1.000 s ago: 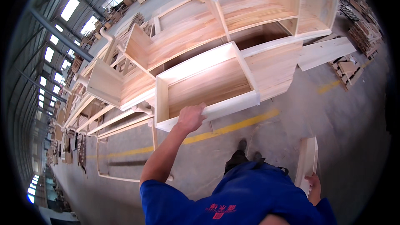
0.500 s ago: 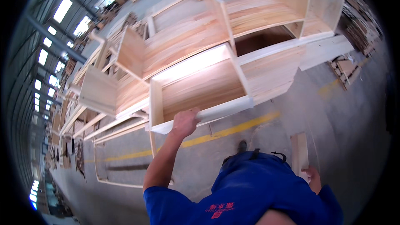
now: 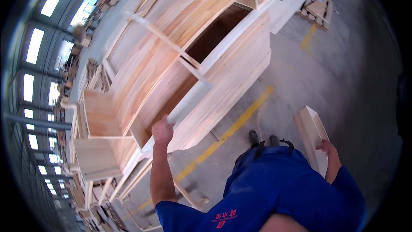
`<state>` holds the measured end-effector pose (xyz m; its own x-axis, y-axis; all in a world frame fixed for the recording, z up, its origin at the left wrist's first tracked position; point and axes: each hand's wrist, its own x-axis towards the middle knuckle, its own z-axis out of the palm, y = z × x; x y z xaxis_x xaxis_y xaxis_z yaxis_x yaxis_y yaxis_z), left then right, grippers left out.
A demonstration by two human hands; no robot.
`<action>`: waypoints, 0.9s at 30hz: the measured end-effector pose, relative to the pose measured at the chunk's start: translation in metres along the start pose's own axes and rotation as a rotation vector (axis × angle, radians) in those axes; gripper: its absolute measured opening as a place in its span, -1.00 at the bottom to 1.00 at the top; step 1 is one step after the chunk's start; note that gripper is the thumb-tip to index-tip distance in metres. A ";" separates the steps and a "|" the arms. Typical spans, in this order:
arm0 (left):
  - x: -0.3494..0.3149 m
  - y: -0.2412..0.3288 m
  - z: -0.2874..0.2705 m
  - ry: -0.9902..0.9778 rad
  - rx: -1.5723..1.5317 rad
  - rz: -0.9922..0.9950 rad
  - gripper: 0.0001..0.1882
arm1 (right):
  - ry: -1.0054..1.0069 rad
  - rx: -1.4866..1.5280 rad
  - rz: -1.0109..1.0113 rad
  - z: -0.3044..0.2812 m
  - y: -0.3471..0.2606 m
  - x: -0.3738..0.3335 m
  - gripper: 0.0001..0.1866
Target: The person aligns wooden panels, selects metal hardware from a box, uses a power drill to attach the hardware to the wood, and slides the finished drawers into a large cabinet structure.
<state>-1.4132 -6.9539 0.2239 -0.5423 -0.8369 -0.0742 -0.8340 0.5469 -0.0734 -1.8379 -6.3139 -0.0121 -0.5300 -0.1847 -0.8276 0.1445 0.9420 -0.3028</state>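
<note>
My left hand (image 3: 163, 131) is closed over the top edge of a pale wooden drawer (image 3: 189, 102), at the near left end of its front. The drawer sits mostly inside a large unpainted wooden cabinet (image 3: 141, 66), with a narrow gap showing behind its front. Low at my right side, my right hand (image 3: 328, 147) grips a long, narrow wooden drawer (image 3: 310, 134) by its edge; its far end points away from me and part of it is hidden by the hand. To the right of the first drawer, a dark drawer opening (image 3: 219, 32) shows in the cabinet.
A wide wooden board (image 3: 231, 73) lies along the cabinet's near side. Yellow floor line (image 3: 223, 137) runs beneath it. Wooden frames (image 3: 141, 215) stand at lower left, and a pallet with wood pieces (image 3: 315, 10) lies at far right. Stacked timber lines the hall.
The left-hand drawer has slid into the cabinet, my left hand moving with it. My view has turned, and the right-hand piece now shows more fully.
</note>
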 end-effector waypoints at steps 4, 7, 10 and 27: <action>0.036 -0.012 0.006 0.005 0.032 -0.031 -0.44 | 0.032 0.066 0.013 0.014 0.010 -0.012 -0.41; 0.053 -0.015 0.014 0.086 0.017 -0.003 -0.42 | 0.028 0.150 0.030 0.027 0.031 -0.011 -0.41; 0.062 -0.032 0.017 0.105 0.034 0.001 -0.44 | 0.006 0.129 0.086 0.035 -0.006 -0.036 -0.44; 0.109 -0.062 0.029 0.135 0.127 0.012 -0.32 | -0.001 0.149 0.063 0.045 -0.040 -0.046 -0.43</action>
<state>-1.4178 -7.0781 0.1916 -0.5676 -0.8213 0.0573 -0.8127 0.5477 -0.1989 -1.7815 -6.3561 0.0168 -0.5153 -0.1268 -0.8476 0.2999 0.8998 -0.3170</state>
